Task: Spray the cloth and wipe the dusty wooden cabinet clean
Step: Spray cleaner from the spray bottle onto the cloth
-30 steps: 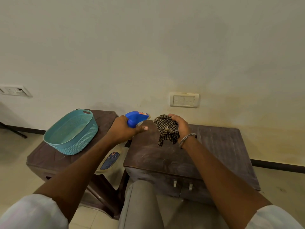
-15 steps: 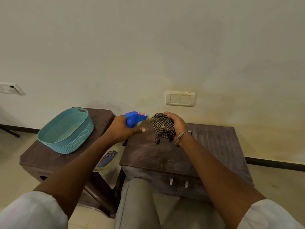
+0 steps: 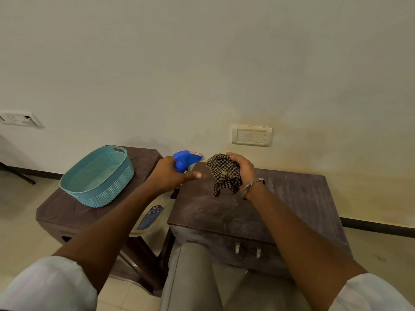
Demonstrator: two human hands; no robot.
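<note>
My left hand [image 3: 170, 175] grips a spray bottle [image 3: 186, 160] by its blue trigger head, and the nozzle points right at the cloth. The bottle's pale body with a blue label [image 3: 150, 217] hangs below my forearm. My right hand [image 3: 241, 168] holds a bunched black-and-tan checked cloth [image 3: 223, 173] just above the back left of the dusty dark wooden cabinet [image 3: 292, 205]. A small gap separates nozzle and cloth. The cabinet top shows pale dust streaks, and two small handles sit on its front.
A teal plastic basket [image 3: 98, 176] rests on a second dark cabinet [image 3: 58, 212] to the left. A wall switch plate [image 3: 251, 135] sits above the dusty cabinet, another socket [image 3: 19, 118] far left. My knees are against the cabinet front. Tiled floor lies on both sides.
Both hands have held almost the same pose, bottle aimed at the cloth. The view has shifted slightly as my head moved.
</note>
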